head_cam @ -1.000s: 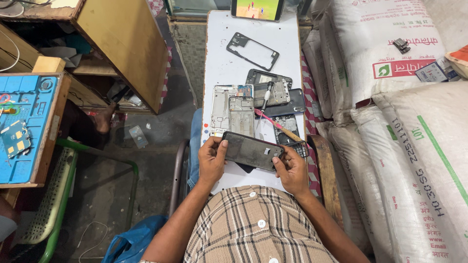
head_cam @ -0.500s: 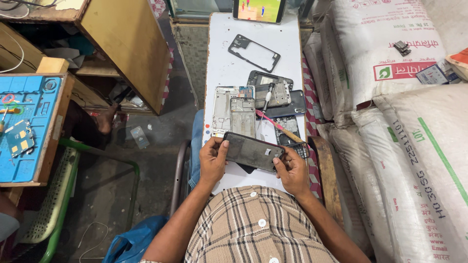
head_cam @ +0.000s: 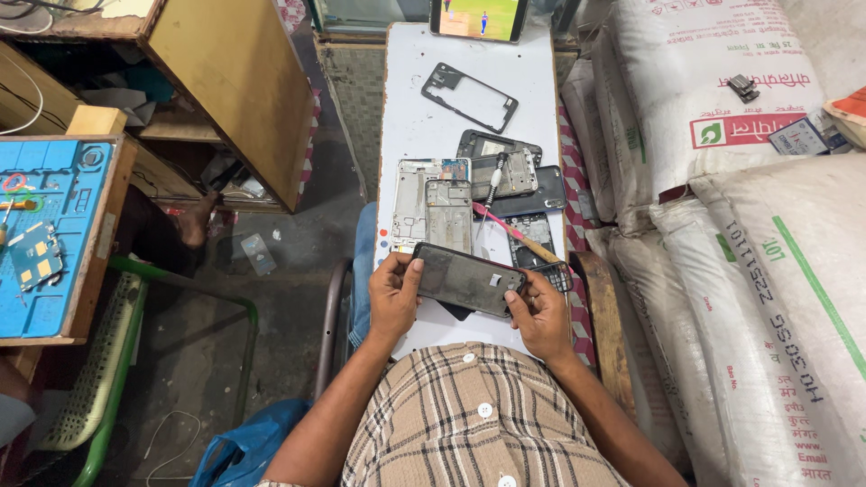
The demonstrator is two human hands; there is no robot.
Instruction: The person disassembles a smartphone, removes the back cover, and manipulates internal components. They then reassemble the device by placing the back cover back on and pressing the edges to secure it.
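Both my hands hold a dark, opened phone body (head_cam: 467,280) flat above the near end of a narrow white table (head_cam: 410,117). My left hand (head_cam: 393,296) grips its left end, thumb on top. My right hand (head_cam: 539,311) grips its right end. Just beyond lie silver phone frames (head_cam: 433,215), a dark phone back with exposed parts (head_cam: 505,171) and a pink-handled tool (head_cam: 510,231). An empty black frame (head_cam: 469,97) rests farther up the table.
A phone showing a green picture (head_cam: 478,18) stands at the table's far end. Large white sacks (head_cam: 767,225) are stacked on the right. On the left are a wooden cabinet (head_cam: 225,81), a blue repair mat (head_cam: 45,234) and a green chair (head_cam: 99,379).
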